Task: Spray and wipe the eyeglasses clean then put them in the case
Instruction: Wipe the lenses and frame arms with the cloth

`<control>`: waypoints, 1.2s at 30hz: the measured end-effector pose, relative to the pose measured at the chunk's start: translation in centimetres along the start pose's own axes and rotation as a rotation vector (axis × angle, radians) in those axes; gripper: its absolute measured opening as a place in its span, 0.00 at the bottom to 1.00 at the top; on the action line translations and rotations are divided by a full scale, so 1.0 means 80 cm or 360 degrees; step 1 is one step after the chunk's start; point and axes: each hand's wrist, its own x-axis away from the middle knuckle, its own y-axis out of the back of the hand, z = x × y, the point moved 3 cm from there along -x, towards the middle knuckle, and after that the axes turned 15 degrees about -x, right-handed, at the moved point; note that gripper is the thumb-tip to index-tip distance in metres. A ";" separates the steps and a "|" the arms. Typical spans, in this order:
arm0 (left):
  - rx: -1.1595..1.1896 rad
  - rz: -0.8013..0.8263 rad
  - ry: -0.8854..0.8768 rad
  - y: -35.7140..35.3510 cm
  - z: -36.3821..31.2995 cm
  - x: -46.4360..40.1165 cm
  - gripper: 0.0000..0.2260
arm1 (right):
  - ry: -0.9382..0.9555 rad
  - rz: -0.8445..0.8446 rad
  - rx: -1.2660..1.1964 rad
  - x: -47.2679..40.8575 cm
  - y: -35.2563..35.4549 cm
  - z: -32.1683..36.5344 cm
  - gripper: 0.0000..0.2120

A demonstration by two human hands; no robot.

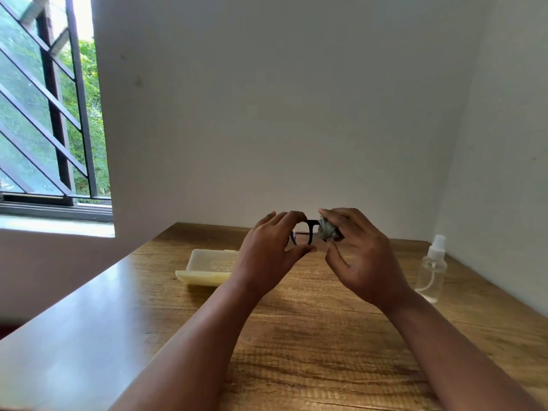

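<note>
Black-framed eyeglasses (310,232) are held up above the wooden table (296,336), in front of the back wall. My left hand (271,250) pinches the left lens rim between fingers and thumb. My right hand (358,256) grips a crumpled grey cloth (327,229) and presses it against the right lens, which the cloth hides. A pale yellow glasses case (204,266) lies open on the table to the left, partly behind my left wrist. A clear spray bottle (431,269) with a white nozzle stands upright at the right.
White walls close the table in at the back and the right. A barred window (50,114) is on the left, above a sill.
</note>
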 end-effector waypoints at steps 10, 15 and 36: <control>0.0014 0.0013 -0.0045 0.000 -0.003 -0.001 0.19 | 0.0056 -0.0062 0.0154 0.001 0.004 0.000 0.14; 0.0039 0.0021 -0.0056 0.000 -0.004 -0.001 0.20 | 0.0170 -0.0071 0.0311 0.000 0.002 0.004 0.05; 0.0146 0.0013 -0.0078 -0.003 -0.004 0.000 0.19 | 0.0442 -0.0064 0.0839 -0.003 -0.002 0.002 0.03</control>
